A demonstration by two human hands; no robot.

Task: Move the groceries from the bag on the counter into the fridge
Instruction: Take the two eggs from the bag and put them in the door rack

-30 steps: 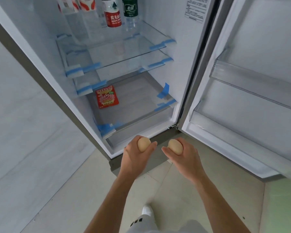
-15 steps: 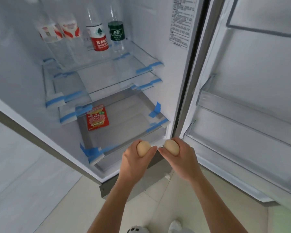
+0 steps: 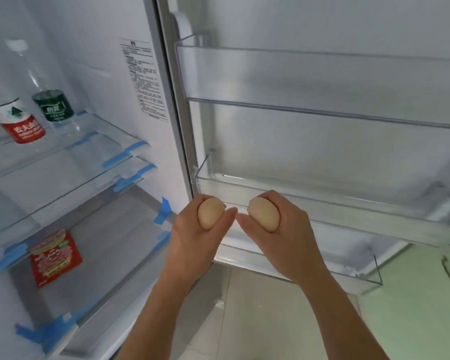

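Note:
My left hand (image 3: pixel 192 237) is shut on a beige egg (image 3: pixel 210 213). My right hand (image 3: pixel 286 235) holds a second beige egg (image 3: pixel 265 214). Both hands are side by side, thumbs nearly touching, in front of the lower clear door bin (image 3: pixel 348 203) of the open fridge door (image 3: pixel 322 141). The fridge interior (image 3: pixel 94 74) lies to the left with its glass shelves (image 3: pixel 70 157). The bag and the counter are out of view.
Two water bottles, one red-labelled (image 3: pixel 24 128) and one green-labelled (image 3: pixel 53 106), stand on the upper shelf. A red packet (image 3: pixel 54 257) lies on the bottom level. An upper door bin (image 3: pixel 322 81) is above the hands. Pale floor tiles (image 3: pixel 257 307) lie below.
My view has swung up and to the right, from the fridge interior to the door bins. Both hands have risen with their eggs and now sit in front of the lower door bin.

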